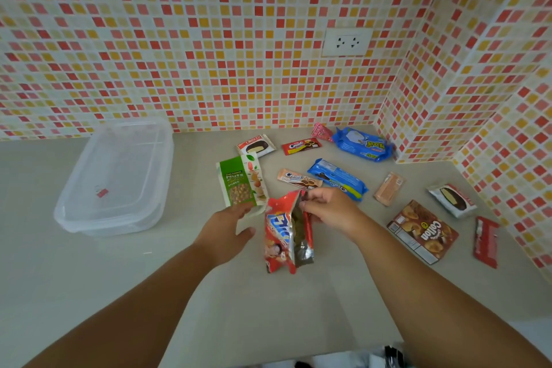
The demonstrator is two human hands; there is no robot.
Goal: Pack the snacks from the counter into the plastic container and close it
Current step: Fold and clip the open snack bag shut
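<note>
The right hand (327,207) pinches the top edge of the red snack bag (288,233), which hangs above the desk (149,278). The left hand (230,227), fingers loosely spread, touches the lower edge of the green nuts pouch (242,179). The plastic container (116,176), lid on, sits left of the left hand. Other snack packs lie beyond and right of the right hand.

The plastic container (115,176) is clear, smooth plastic with a faint sheen, its lid the same; the tabletop (268,308) looks pale, smooth and matt; the red snack bag (283,236) is glossy crinkled film with a silvery foil lining; the green nuts pouch (240,181) is smooth printed film; the brown Collon box (422,231) is printed cardboard; the wall (209,39) is glazed mosaic tile.
</note>
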